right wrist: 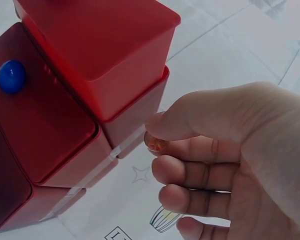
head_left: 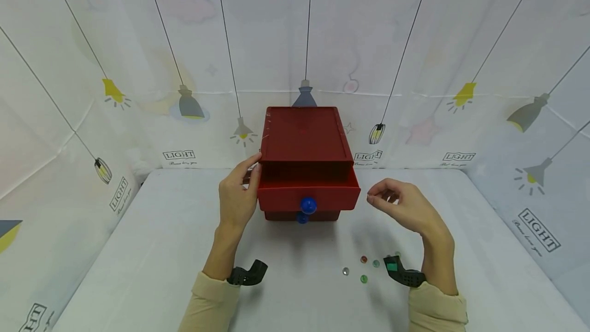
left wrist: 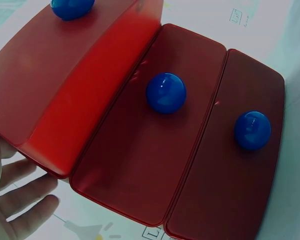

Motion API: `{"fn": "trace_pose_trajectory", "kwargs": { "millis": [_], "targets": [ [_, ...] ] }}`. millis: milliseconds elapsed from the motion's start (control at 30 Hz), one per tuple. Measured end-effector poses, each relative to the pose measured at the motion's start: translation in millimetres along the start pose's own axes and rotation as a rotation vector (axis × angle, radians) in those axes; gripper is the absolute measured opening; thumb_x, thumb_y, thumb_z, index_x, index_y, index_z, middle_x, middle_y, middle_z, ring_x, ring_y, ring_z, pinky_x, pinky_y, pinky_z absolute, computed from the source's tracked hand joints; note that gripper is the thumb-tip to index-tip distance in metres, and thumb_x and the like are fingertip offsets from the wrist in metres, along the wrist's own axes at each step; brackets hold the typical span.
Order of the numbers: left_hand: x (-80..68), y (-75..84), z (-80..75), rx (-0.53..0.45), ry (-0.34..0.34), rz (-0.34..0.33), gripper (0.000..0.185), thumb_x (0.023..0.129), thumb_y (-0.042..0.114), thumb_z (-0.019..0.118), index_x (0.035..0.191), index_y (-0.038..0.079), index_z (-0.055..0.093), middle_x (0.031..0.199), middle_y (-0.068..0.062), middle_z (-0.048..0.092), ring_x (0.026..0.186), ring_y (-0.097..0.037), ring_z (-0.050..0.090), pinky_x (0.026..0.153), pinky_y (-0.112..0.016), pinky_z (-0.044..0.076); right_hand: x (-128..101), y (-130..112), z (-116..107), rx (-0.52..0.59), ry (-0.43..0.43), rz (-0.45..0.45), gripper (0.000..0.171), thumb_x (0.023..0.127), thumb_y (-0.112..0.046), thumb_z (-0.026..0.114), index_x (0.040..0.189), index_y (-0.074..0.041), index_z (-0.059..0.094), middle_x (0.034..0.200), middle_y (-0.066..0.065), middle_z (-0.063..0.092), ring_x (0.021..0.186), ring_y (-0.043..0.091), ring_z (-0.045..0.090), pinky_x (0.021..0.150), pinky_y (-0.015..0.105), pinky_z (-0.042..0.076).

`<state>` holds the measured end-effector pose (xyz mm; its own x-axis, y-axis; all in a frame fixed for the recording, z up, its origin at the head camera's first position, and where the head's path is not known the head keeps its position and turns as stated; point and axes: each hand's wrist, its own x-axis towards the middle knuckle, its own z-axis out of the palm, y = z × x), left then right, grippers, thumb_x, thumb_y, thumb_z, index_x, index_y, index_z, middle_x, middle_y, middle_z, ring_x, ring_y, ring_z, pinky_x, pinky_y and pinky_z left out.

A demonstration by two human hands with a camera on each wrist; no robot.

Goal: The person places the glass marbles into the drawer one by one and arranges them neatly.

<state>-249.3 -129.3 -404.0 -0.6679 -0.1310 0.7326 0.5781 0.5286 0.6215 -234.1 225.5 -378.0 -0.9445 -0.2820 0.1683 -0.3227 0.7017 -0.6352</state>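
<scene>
A red drawer cabinet (head_left: 304,140) stood at the far middle of the white surface (head_left: 161,240), with its top drawer (head_left: 308,193) pulled out toward the person and a blue knob (head_left: 308,205) on the drawer's front. The left hand (head_left: 237,196) rested against the cabinet's left side at the open drawer, its fingers (left wrist: 20,197) straight and lightly spread, curled round nothing. The right hand (head_left: 405,206) hovered above the surface just right of the drawer, apart from it, with the fingers curled and the thumb and forefinger pinching a small glass bead (right wrist: 154,144). Four more glass beads (head_left: 363,269), red, green, clear and teal, lay loose on the surface in front of the cabinet, near the right wrist. Two lower drawers, each with a blue knob, sat closed.
</scene>
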Motion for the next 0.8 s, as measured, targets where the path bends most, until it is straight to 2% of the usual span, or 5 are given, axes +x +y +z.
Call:
{"fn": "trace_pose_trajectory", "kwargs": {
  "millis": [500, 800],
  "targets": [
    [-0.9, -1.4, 0.4, 0.009, 0.000, 0.007, 0.031, 0.101, 0.016, 0.059, 0.130, 0.009, 0.067, 0.127, -0.008, 0.071, 0.092, -0.024, 0.076, 0.077, -0.036, 0.064, -2, -5, 1, 0.014, 0.113, -0.045, 0.011, 0.096, -0.029, 0.066, 0.100, -0.020, 0.069, 0.090, -0.003, 0.067, 0.085, 0.013, 0.057, 0.067, 0.026, 0.048],
    [0.5, 0.0, 0.6, 0.016, 0.017, 0.023, 0.029, 0.101, 0.015, 0.059, 0.128, 0.008, 0.068, 0.124, -0.009, 0.072, 0.089, -0.024, 0.076, 0.073, -0.038, 0.064, -3, -11, 1, 0.022, 0.240, -0.102, 0.010, 0.095, -0.024, 0.068, 0.100, -0.016, 0.070, 0.088, -0.001, 0.067, 0.080, 0.010, 0.056, 0.065, 0.024, 0.046]
  ]
}}
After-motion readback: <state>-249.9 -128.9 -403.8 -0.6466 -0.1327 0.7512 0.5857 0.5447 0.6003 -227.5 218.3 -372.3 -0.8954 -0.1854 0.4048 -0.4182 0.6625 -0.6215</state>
